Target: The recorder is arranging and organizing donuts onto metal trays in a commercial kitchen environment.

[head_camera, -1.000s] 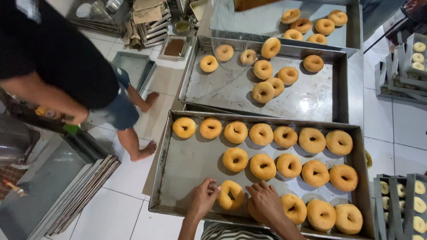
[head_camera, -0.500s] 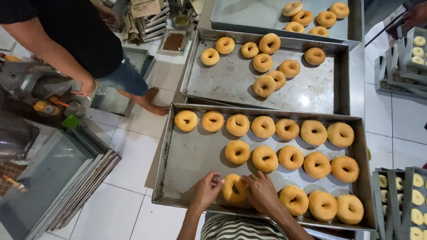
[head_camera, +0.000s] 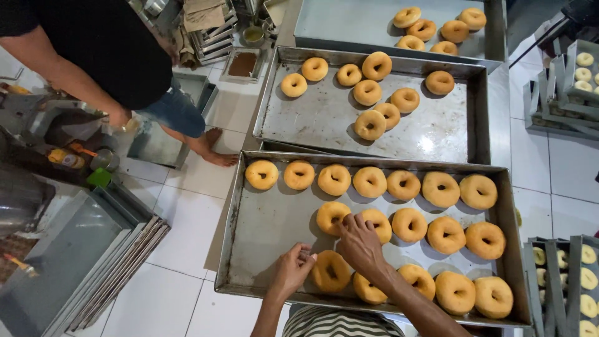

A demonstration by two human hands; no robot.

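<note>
A large metal tray (head_camera: 262, 231) in front of me holds several golden doughnuts in rows. My left hand (head_camera: 293, 269) rests on the tray floor, its fingertips against a doughnut (head_camera: 331, 272) in the near row. My right hand (head_camera: 360, 243) reaches over the near row, and its fingers touch a doughnut (head_camera: 332, 215) in the middle row. Neither hand has lifted anything.
A second tray (head_camera: 312, 118) with several doughnuts lies beyond, and a third (head_camera: 349, 19) farther back. A barefoot person in a black shirt (head_camera: 106, 50) works at a machine on the left. Stacked empty trays (head_camera: 93, 262) lie bottom left. Racks of pale doughnuts (head_camera: 561, 281) stand right.
My right hand has moved forward from the near-row doughnut to the middle row. My left hand stayed near the front doughnut. The person on the left shifted forward.
</note>
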